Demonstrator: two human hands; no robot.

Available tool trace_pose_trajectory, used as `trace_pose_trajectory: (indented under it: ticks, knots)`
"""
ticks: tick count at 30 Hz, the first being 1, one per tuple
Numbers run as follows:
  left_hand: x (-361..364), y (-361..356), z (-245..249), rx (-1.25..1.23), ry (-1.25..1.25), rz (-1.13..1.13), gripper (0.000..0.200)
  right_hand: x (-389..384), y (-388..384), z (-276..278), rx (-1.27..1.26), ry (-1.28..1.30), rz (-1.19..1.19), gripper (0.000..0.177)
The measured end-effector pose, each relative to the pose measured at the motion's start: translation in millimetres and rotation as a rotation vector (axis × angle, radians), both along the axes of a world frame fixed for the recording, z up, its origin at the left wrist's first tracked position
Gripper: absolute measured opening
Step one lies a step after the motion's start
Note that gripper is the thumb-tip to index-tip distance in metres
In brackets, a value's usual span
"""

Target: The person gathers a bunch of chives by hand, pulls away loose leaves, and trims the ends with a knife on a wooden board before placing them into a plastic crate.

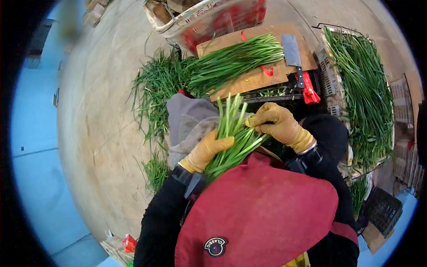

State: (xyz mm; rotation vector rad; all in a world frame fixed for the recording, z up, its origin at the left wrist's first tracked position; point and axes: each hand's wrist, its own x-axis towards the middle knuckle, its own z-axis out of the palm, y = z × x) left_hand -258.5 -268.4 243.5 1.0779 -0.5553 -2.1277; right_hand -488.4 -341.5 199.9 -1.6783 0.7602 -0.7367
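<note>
Held bunch: green stalks (231, 147), long and narrow, in front of the person's body, pale ends pointing up and away, darker leaf toward the dark red cloth (262, 200).
Left hand: the left hand (205, 152), in a yellow glove, is clamped round the lower left side of the stalks, thumb laid across them.
Right hand: the right hand (280, 125), gloved alike, has fingers curled in and tips at the upper right edge of the stalks; cannot tell whether one is pinched.
Hands together or apart: apart, the stalks between them.
Wrists: dark bands on both, black sleeves behind.
Board: brown board (278, 75), beyond the hands, over a black crate (289, 96); corner nearest the person sits just past the pale stalk ends.
On the board: large green bundle (240, 55), pale ends to the right, leaves spilling off the left side; cleaver (292, 50), blade away from the person, black handle nearer; red strip (267, 70) beside the bundle.
Right of board: red plastic (310, 92) near the cleaver handle; farther right, pale crate (328, 73) heaped with long greens (364, 98).
Left: loose greens (155, 91); smaller clump (156, 172) on the floor (102, 147).
Far side: red-and-white crate (222, 22).
</note>
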Motion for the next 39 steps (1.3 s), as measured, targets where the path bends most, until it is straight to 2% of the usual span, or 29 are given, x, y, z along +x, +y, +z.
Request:
trace_pose_trajectory:
  ticks: [2, 3, 6, 7, 8, 10, 11, 14, 15, 18, 21, 24, 27, 29, 30, 31, 32, 34, 37, 38, 39]
  knots:
    - [-0.2, -0.4, 1.2, -0.132, -0.074, -0.124, 0.051, -4.9, -2.8, -5.1, 0.236, -0.116, 0.051, 0.026]
    - [-3.1, -1.3, 1.3, -0.094, -0.072, -0.149, 0.057, -6.6, -4.9, -5.2, 0.112, -0.098, 0.072, 0.021]
    - [-3.9, -2.3, -2.9, -0.087, -0.112, -0.152, 0.058, -4.4, -2.8, 1.0, 0.482, -0.161, -0.147, 0.017]
    - [-6.3, -1.9, 1.1, -0.098, -0.109, -0.11, 0.058, -5.1, -8.3, -5.3, 0.468, -0.132, -0.278, 0.015]
    - [-10.1, -0.8, 7.5, -0.109, -0.108, -0.067, 0.057, -9.4, -12.3, -9.1, 0.327, -0.166, -0.409, 0.015]
    - [-9.4, -2.1, 13.1, -0.127, -0.137, -0.02, 0.056, -21.4, -14.8, 13.8, 0.378, -0.134, -0.509, 0.017]
    - [-6.8, -2.2, 14.0, -0.127, -0.167, -0.019, 0.056, -25.3, -12.2, 20.6, 0.425, -0.14, -0.463, 0.021]
    - [-9.0, -5.5, 19.5, -0.192, -0.212, -0.033, 0.057, -16.9, -1.5, 45.2, 0.564, 0.03, -0.086, 0.019]
    - [-11.6, -6.4, 20.7, -0.224, -0.217, -0.037, 0.057, -2.0, 6.2, 52.8, 0.649, 0.1, -0.112, 0.021]
    - [-12.3, -3.0, 11.1, -0.284, -0.265, -0.046, 0.057, 18.1, 14.0, 35.7, 0.739, 0.001, -0.177, 0.016]
    - [-12.2, -2.2, 14.3, -0.24, -0.247, -0.023, 0.058, 18.2, 13.5, 14.7, 0.814, -0.089, -0.161, 0.015]
    - [-12.7, -1.8, 10.2, -0.248, -0.245, -0.001, 0.058, 14.5, 13.4, 15.0, 0.794, -0.07, -0.185, 0.011]
    - [-8.0, -1.1, 2.7, -0.171, -0.213, 0.02, 0.058, -8.4, -0.9, -0.5, 0.489, -0.116, -0.374, 0.008]
    - [-8.4, -2.7, 8.4, -0.205, -0.231, 0.006, 0.058, -45.2, -18.9, 9.8, 0.374, -0.068, -0.487, 0.014]
    - [-7.1, -2.2, 10.4, -0.219, -0.244, 0.003, 0.058, -59.6, -26.9, 17.1, 0.293, -0.124, -0.532, 0.013]
    - [-5.2, -0.8, 7.8, -0.223, -0.251, 0.001, 0.058, -75.1, -34.8, 15.4, 0.277, -0.319, -0.539, 0.013]
    - [-4.1, -0.5, 2.8, -0.229, -0.257, -0.005, 0.059, -86.5, -38.7, 28.4, 0.386, -0.45, -0.527, 0.015]
    - [-5.6, -1.2, -3.2, -0.24, -0.243, -0.003, 0.06, -92.5, -42.9, 58.7, 0.238, -0.134, -0.356, 0.017]
    - [-11.1, -1.6, -5.0, -0.231, -0.196, -0.002, 0.065, -40.5, -32.6, 58.1, -0.443, 0.154, -0.089, 0.025]
    - [-11.3, -1.6, -3.1, -0.225, -0.191, -0.012, 0.067, -20.4, -32.5, 69.4, -0.475, 0.359, 0.066, 0.022]
    - [-11.0, -1.3, -0.8, -0.218, -0.188, -0.022, 0.069, -2.7, -22.9, 54.1, -0.532, 0.409, 0.041, 0.021]
